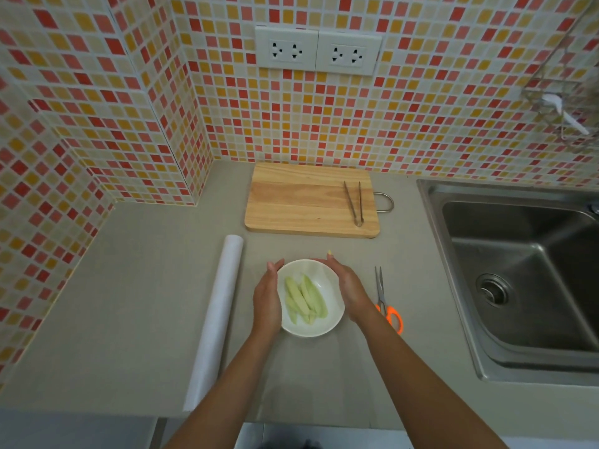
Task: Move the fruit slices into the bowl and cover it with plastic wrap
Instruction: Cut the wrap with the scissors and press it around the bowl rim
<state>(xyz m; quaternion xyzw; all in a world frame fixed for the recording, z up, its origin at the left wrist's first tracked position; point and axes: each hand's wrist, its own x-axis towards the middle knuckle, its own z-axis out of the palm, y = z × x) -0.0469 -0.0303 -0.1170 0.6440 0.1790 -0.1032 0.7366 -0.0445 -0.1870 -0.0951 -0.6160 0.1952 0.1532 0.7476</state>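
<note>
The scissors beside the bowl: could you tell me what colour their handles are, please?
Orange, on the scissors, seen in the head view.

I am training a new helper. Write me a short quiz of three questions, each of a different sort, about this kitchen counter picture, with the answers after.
1. True or false: the fruit slices already lie inside the white bowl.
2. Multiple choice: what lies on the wooden cutting board? A) scissors B) metal tongs C) a knife
3. Fill in: the roll of plastic wrap lies on the counter beside the person's ______ hand.

Key:
1. True. The left hand and the right hand cup the bowl's sides.
2. B. The metal tongs lie on the board; the scissors lie on the counter, between the bowl and the sink.
3. Left.
</note>
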